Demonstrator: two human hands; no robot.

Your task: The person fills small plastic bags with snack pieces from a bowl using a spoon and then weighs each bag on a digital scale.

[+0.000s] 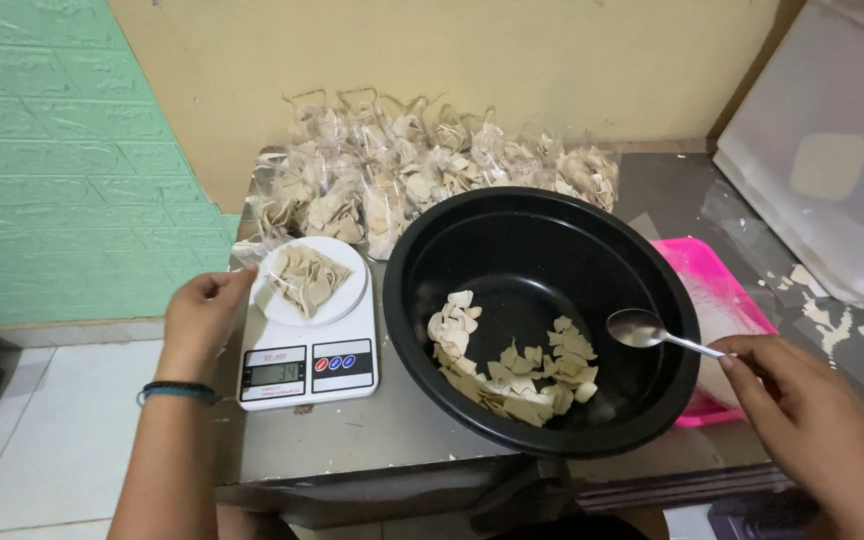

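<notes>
Where walls meet, a grey table point(372, 440) stands.

Clear filled bags point(422, 175) heaped by the wall, one bag point(304, 280) on white scale, grey rectangular display point(273, 373) in front

— How many bowls do you count?
— One black bowl point(542, 240), one spoon point(652, 332), one white scale point(309, 352) and one pink tray point(717, 290).
— And the chips?
— Too many to count. There is one loose pile in the bowl point(512, 365) and one small bag on the scale point(304, 278).
— The filled bags point(422, 170) behind?
— Many, packed close together; I cannot give an exact number.
— Hands?
— Two: one left hand point(200, 318), one right hand point(802, 410).
</notes>
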